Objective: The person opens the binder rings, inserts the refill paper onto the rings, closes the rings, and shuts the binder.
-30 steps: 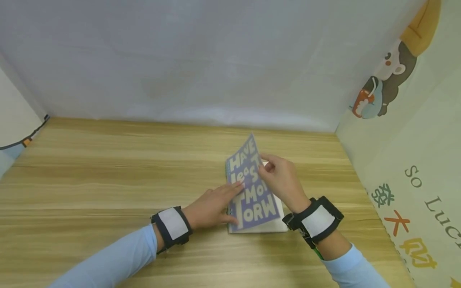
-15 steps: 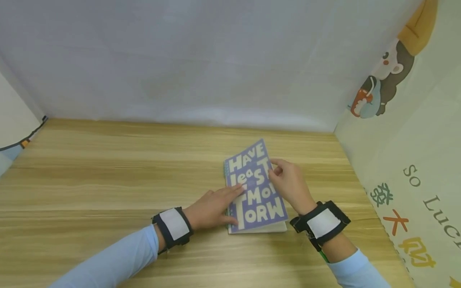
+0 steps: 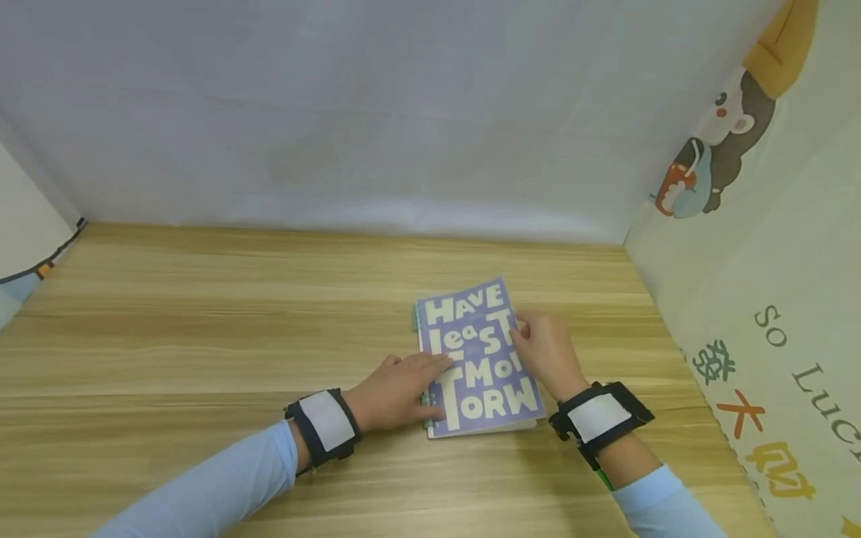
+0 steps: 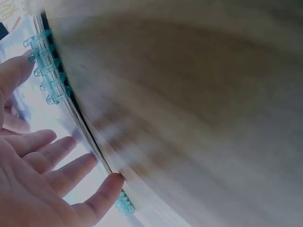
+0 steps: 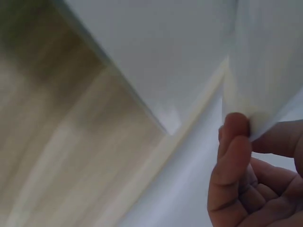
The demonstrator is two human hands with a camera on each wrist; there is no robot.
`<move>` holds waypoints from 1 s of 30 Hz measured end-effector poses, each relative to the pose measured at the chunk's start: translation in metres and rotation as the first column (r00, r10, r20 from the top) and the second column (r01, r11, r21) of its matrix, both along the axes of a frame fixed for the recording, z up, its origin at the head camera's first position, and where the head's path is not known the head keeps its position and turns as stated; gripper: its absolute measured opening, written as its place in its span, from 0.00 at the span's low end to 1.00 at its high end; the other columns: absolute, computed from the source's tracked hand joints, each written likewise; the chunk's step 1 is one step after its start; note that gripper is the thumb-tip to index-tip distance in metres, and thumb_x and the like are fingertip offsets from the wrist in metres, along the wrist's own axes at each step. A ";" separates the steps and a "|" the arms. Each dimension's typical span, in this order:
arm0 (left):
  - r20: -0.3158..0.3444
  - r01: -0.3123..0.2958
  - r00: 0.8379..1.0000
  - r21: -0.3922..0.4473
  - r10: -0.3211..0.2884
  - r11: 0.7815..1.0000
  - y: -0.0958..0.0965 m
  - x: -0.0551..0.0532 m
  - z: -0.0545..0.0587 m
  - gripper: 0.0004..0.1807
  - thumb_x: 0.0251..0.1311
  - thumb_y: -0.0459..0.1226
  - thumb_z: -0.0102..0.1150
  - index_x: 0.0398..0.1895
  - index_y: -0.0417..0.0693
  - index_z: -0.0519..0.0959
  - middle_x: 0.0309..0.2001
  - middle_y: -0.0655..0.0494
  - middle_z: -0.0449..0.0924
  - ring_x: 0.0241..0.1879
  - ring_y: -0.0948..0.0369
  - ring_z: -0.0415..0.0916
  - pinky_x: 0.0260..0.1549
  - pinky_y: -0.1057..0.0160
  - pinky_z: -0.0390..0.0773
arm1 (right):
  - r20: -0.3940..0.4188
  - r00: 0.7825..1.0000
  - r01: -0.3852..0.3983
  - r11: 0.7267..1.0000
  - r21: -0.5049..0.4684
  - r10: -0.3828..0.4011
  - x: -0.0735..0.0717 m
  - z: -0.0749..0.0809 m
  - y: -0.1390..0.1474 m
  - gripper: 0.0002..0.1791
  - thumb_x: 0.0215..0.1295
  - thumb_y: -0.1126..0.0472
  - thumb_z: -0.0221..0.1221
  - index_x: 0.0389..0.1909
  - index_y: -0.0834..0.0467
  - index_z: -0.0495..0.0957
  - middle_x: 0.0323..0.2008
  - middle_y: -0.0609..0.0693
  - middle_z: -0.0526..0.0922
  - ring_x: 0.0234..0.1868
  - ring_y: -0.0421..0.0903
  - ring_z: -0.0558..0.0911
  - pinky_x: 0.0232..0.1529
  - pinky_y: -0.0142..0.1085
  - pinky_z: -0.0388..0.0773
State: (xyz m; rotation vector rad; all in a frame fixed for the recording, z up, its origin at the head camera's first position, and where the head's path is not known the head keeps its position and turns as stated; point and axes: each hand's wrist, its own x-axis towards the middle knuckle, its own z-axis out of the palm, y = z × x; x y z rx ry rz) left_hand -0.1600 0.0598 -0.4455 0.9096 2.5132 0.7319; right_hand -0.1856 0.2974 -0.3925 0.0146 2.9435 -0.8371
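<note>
A ring-bound notebook (image 3: 480, 407) with a purple cover and big cream letters lies on the table; its cover is slightly raised along the right side. Flat along its binding side, my left hand (image 3: 397, 392) rests with fingers spread over the cover. Teal plastic rings (image 4: 49, 71) run along the spine in the left wrist view. My right hand (image 3: 550, 351) pinches the cover's right edge between thumb and fingers. The right wrist view shows the lifted cover sheet (image 5: 265, 56) in those fingers (image 5: 232, 156), above the pale page block (image 5: 156, 52).
The wood-grain table (image 3: 235, 314) stretches left of the notebook. A pale grey backdrop (image 3: 356, 127) rises at the table's far edge. On the right stands a panel (image 3: 773, 261) with a cartoon figure and lettering. Both wrists wear black straps.
The cover has come down to the right over the white pages, with my right hand moving right and slightly nearer while pinching its edge. My left hand has stayed on the binding side.
</note>
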 end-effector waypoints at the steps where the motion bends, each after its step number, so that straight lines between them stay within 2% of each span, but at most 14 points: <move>1: 0.000 0.000 1.000 -0.003 0.000 1.000 0.000 0.000 0.000 0.40 0.68 0.48 0.67 0.78 0.42 0.65 0.78 0.43 0.66 0.79 0.44 0.61 0.70 0.36 0.66 | 0.012 1.000 0.005 1.000 0.004 -0.005 0.000 -0.003 0.001 0.21 0.73 0.68 0.57 0.63 0.75 0.76 0.36 0.64 0.85 0.29 0.47 0.79 0.28 0.33 0.74; 6: -0.006 0.005 1.000 -0.024 -0.005 1.000 -0.001 0.002 0.000 0.38 0.69 0.49 0.66 0.77 0.42 0.67 0.77 0.43 0.68 0.78 0.44 0.62 0.70 0.35 0.66 | 0.070 0.997 0.029 0.999 0.021 -0.030 -0.001 -0.018 0.004 0.22 0.74 0.67 0.57 0.64 0.74 0.75 0.44 0.68 0.86 0.38 0.54 0.85 0.38 0.42 0.83; 10: -0.012 0.015 1.000 -0.043 -0.016 0.999 0.000 0.003 -0.001 0.37 0.70 0.49 0.65 0.76 0.42 0.69 0.77 0.45 0.68 0.79 0.45 0.61 0.71 0.37 0.65 | 0.119 0.992 0.039 0.999 0.038 -0.043 -0.001 -0.026 0.006 0.22 0.74 0.67 0.56 0.63 0.75 0.75 0.49 0.70 0.86 0.44 0.58 0.87 0.45 0.48 0.85; 18: -0.012 0.034 0.999 -0.071 -0.035 0.997 -0.001 0.005 0.000 0.36 0.71 0.51 0.63 0.75 0.43 0.69 0.77 0.47 0.68 0.80 0.46 0.61 0.71 0.38 0.66 | 0.142 0.989 0.036 0.998 0.056 -0.044 0.000 -0.034 0.009 0.17 0.71 0.70 0.56 0.57 0.75 0.80 0.48 0.69 0.86 0.38 0.53 0.84 0.38 0.42 0.83; 25: -0.020 0.046 0.999 -0.093 -0.049 0.995 -0.003 0.006 -0.001 0.35 0.72 0.51 0.61 0.75 0.42 0.69 0.78 0.47 0.67 0.80 0.47 0.60 0.71 0.38 0.66 | 0.148 0.989 0.018 0.995 0.095 -0.032 0.003 -0.036 0.007 0.18 0.72 0.70 0.55 0.58 0.74 0.80 0.56 0.71 0.83 0.46 0.57 0.85 0.50 0.50 0.84; 30: -0.016 0.051 0.998 -0.098 -0.053 0.994 -0.003 0.004 -0.001 0.34 0.72 0.51 0.61 0.75 0.42 0.70 0.78 0.48 0.67 0.80 0.46 0.60 0.72 0.38 0.65 | 0.142 0.990 -0.043 0.975 0.218 0.012 0.004 -0.036 0.004 0.16 0.72 0.71 0.51 0.53 0.71 0.83 0.48 0.68 0.87 0.39 0.55 0.83 0.43 0.49 0.83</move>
